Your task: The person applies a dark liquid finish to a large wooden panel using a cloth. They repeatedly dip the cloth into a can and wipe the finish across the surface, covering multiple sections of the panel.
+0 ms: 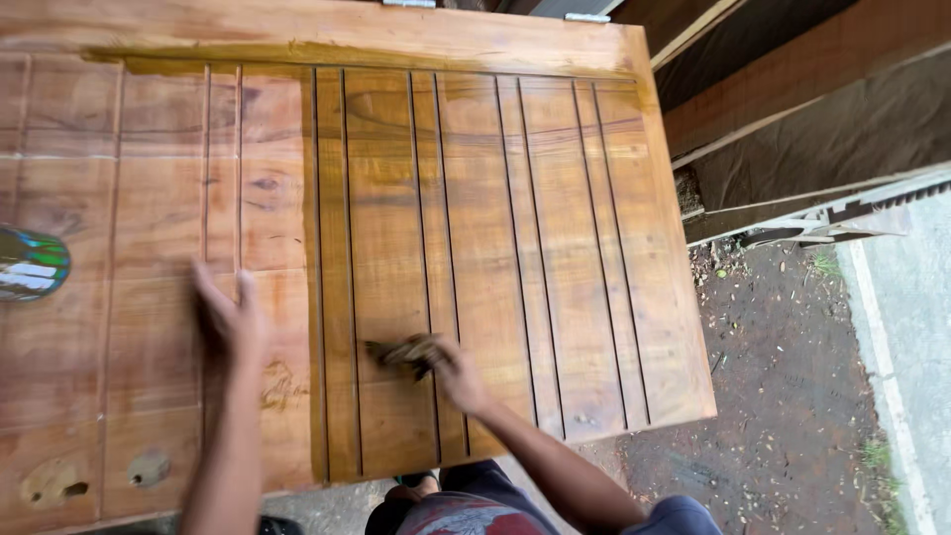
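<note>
1. Wood, warm brown and glossy with a wet-looking finish, makes up the large door panel [475, 228] that lies flat under both hands; long grooves run along it away from the person.
2. The right hand [451, 369] is closed around a small dark wad, probably a rag or brush [396, 352], which is pressed onto the panel just to the left of the hand's knuckles.
3. The left hand [230, 322] is spread open and empty, its palm laid flat on the wood, well apart from the right hand; it is blurred.
4. The wad is judged to be light, soft and limp, likely damp and slippery with finish, so it is best gripped bunched in the fingers, as it is now.
5. The panel is judged to be heavy and stiff, and its wet face would mark easily; any hold would be better taken at the dry edges than on the surface beyond the hands.
6. Whether the wad is cloth, sponge or bristle cannot be made out, since it is blurred and partly covered by the fingers.
7. A round, multicoloured object [30, 263] to the far left of the left hand is cut off by the frame edge and cannot be identified.
8. Whatever bears the panel is hidden beneath it; only bare ground [783, 376] is seen to the right of the right hand.
</note>
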